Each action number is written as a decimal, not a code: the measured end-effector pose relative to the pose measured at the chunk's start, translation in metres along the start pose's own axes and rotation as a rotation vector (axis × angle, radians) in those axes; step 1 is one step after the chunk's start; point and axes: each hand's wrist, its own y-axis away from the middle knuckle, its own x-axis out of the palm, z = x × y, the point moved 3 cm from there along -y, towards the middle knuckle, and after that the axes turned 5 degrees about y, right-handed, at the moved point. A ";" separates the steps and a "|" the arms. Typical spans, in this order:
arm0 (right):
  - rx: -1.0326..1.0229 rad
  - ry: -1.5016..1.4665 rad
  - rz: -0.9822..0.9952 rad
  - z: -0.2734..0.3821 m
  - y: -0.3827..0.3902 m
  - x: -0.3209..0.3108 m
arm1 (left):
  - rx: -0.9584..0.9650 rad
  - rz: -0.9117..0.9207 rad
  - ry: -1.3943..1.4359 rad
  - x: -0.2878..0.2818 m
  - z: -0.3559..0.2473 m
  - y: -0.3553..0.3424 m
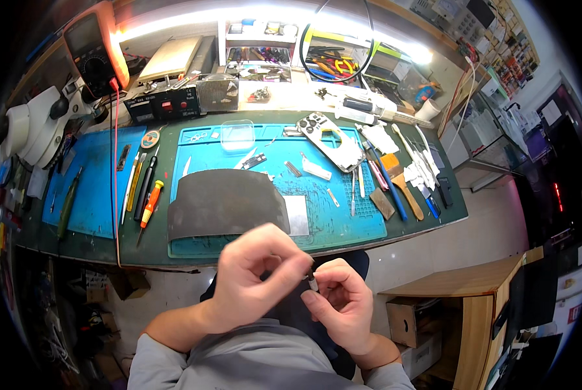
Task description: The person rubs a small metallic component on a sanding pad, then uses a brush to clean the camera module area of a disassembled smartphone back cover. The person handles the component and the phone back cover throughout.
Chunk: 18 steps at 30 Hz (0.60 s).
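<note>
Above my lap, in front of the bench edge, my left hand [255, 270] and my right hand [341, 300] meet. Between their fingertips is a small narrow piece [313, 283], dark at its upper end and pale lower down; its kind is too small to tell. My left thumb and forefinger pinch the dark end. The fingers of my right hand close round the pale end. Just beyond my hands, a dark grey curved sheet [229, 203] lies on the blue work mat [349, 227]. A light grey flat square [297, 216] shows beside the sheet's right edge.
An orange-handled screwdriver [151, 203] and several pens or tools lie left of the mat. Rightward are a white device housing [330, 140], a wooden-handled brush [408, 194] and tweezers. A clear plastic box [237, 136] sits farther back. An orange multimeter [96, 49] stands back left.
</note>
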 end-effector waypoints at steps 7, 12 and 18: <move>0.139 -0.371 0.009 0.005 0.005 -0.009 | -0.177 0.163 -0.113 0.005 -0.004 -0.006; 0.152 -0.346 -0.007 0.005 0.001 -0.003 | -0.171 0.154 0.072 0.008 0.015 0.002; 0.139 -0.359 0.004 0.001 0.001 -0.006 | -0.142 0.130 -0.025 0.009 0.016 0.002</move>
